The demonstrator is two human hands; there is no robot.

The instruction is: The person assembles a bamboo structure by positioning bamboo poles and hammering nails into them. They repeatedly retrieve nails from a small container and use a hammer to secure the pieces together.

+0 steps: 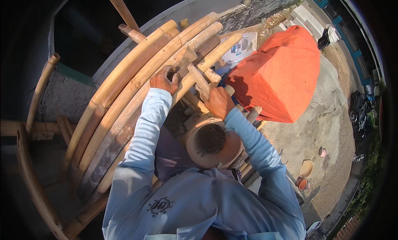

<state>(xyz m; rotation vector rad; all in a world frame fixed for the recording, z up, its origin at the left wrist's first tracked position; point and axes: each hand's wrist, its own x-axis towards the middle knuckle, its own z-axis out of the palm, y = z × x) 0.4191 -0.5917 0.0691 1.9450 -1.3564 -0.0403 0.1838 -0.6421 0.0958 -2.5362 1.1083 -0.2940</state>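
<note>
Here's the right hand [220, 102] closed round the lower end of one short wooden piece [199, 79], which jut up and left from the fist, probably light, stiff and best held right there. Left of it, the left hand [164, 79] curls at the bamboo poles [139, 79], at least five, likely smooth and rigid, its grip unclear; beyond sit one round pot [195, 151], nearer the body, and one orange tarp [275, 74], rightward.

Bamboo poles [132, 84] now, smooth, faint sheen in sunlight! Wood piece [198, 78], rougher, dry, matt. Orange sheet [275, 74], creased, matt, cloth or plastic unclear. Shirt [182, 198], soft matt cloth, wrinkled. Wall [265, 8], rough; sand [331, 101], grainy, dull.
</note>
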